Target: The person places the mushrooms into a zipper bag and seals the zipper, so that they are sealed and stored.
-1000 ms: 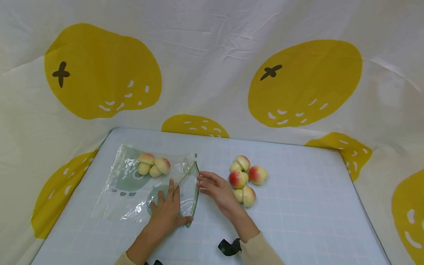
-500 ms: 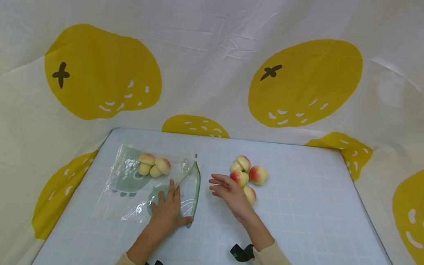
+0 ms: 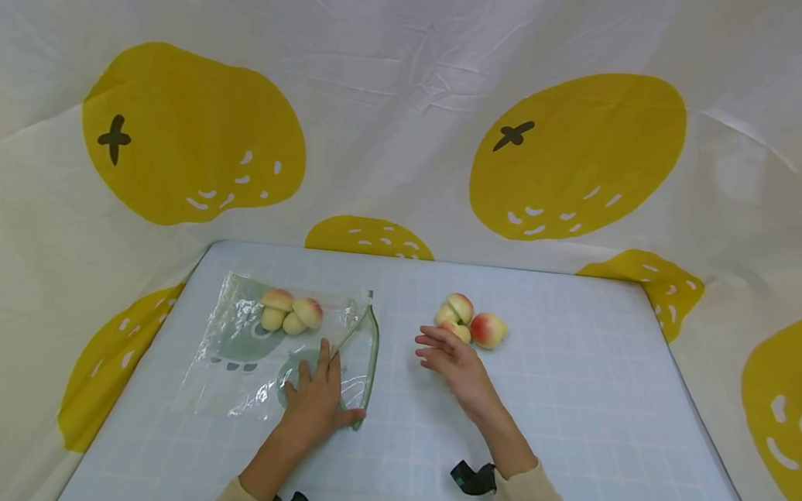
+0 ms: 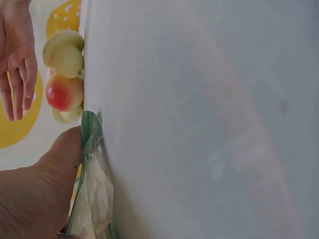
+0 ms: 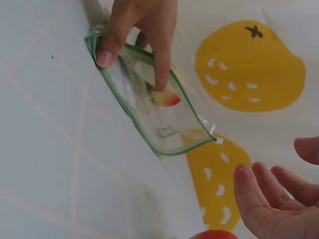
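A clear zip bag (image 3: pixel 213 381) with green prints lies on the left of the table, its green-edged mouth (image 5: pixel 130 118) gaping toward the right. Inside sit two cream toy mushrooms (image 3: pixel 307 314) with reddish caps. My left hand (image 3: pixel 314 400) rests on the bag with spread, straight fingers; its thumb (image 4: pixel 62 152) touches the green edge. To the right, my right hand (image 3: pixel 462 375) hovers with relaxed fingers and holds nothing. It is right in front of the loose toy mushrooms (image 3: pixel 488 331) and partly hides them; one red cap (image 5: pixel 215 234) peeks in at the right wrist view's bottom.
A pale checked cloth covers the table (image 3: pixel 606 420). Behind and beside it hangs a white curtain (image 3: pixel 396 126) with large yellow fruit prints. Black wrist cameras (image 3: pixel 473 478) sit at both sleeves.
My right hand has left the bag's mouth and moved right, toward the loose toy mushrooms, now covering the nearest one. The left hand and the bag have stayed in place.
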`<control>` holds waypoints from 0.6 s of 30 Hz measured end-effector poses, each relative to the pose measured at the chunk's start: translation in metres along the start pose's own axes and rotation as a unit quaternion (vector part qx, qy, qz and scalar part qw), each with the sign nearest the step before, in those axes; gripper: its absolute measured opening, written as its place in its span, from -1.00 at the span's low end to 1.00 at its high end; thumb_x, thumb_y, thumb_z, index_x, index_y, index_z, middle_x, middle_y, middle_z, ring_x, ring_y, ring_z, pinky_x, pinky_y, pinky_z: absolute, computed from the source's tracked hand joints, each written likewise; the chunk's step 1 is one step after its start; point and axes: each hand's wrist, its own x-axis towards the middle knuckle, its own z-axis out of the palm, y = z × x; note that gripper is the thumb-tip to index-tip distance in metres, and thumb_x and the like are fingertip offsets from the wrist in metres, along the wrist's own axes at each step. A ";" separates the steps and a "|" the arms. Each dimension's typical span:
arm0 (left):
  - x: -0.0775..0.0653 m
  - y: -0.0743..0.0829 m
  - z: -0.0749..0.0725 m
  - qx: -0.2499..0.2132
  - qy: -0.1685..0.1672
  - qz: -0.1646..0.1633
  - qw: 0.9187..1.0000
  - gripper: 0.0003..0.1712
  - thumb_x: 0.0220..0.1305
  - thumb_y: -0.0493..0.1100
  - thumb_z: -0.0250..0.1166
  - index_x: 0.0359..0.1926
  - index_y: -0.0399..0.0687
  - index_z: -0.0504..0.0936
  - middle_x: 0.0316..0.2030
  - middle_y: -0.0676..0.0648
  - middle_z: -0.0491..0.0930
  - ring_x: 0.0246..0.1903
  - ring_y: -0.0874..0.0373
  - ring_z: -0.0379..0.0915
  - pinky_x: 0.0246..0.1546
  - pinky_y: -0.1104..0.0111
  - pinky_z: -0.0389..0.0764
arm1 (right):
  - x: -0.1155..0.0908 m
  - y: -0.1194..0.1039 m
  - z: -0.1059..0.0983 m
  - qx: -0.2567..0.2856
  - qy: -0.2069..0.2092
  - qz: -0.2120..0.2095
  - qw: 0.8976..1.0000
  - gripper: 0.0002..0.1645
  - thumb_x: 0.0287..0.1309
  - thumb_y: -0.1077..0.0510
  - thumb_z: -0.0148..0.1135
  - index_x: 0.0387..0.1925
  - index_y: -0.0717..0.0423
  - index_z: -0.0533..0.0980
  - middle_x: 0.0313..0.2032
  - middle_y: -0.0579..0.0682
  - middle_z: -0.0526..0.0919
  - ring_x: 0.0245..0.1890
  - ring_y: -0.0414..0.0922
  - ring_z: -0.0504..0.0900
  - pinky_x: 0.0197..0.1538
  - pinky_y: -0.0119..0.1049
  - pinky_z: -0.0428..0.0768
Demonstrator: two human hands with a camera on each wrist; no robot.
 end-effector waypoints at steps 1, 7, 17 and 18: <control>0.000 0.000 0.000 0.000 0.001 0.002 1.000 0.36 -0.12 0.31 0.58 0.45 -0.45 0.14 0.51 -0.42 -0.12 0.27 -0.69 0.02 -0.06 -0.56 0.21 | 0.000 -0.001 -0.002 0.000 0.002 -0.001 1.000 -0.50 0.40 0.28 0.16 0.31 0.27 0.40 0.22 0.34 0.48 0.21 0.38 0.43 0.13 -0.21 0.56; 0.000 -0.001 -0.001 -0.002 0.004 0.005 1.000 0.36 -0.13 0.31 0.58 0.44 -0.45 0.15 0.51 -0.43 -0.12 0.26 -0.69 0.03 -0.08 -0.56 0.22 | -0.006 -0.007 -0.013 -0.006 0.013 -0.022 1.000 -0.47 0.39 0.31 0.16 0.34 0.32 0.35 0.24 0.40 0.43 0.24 0.34 0.42 0.13 -0.23 0.56; 0.001 -0.001 0.000 0.000 0.001 0.003 1.000 0.37 -0.14 0.32 0.58 0.44 -0.45 0.15 0.51 -0.42 -0.11 0.26 -0.69 0.04 -0.09 -0.56 0.22 | -0.015 -0.016 -0.034 -0.037 0.050 -0.056 0.996 -0.43 0.37 0.29 0.21 0.34 0.36 0.34 0.24 0.40 0.45 0.22 0.19 0.49 0.12 -0.33 0.54; 0.001 -0.001 0.000 0.000 0.003 0.004 1.000 0.37 -0.14 0.32 0.58 0.44 -0.45 0.16 0.50 -0.43 -0.10 0.26 -0.69 0.05 -0.09 -0.56 0.23 | -0.016 -0.017 -0.036 -0.037 0.051 -0.062 0.996 -0.42 0.37 0.29 0.21 0.35 0.36 0.33 0.24 0.40 0.44 0.20 0.18 0.50 0.13 -0.32 0.54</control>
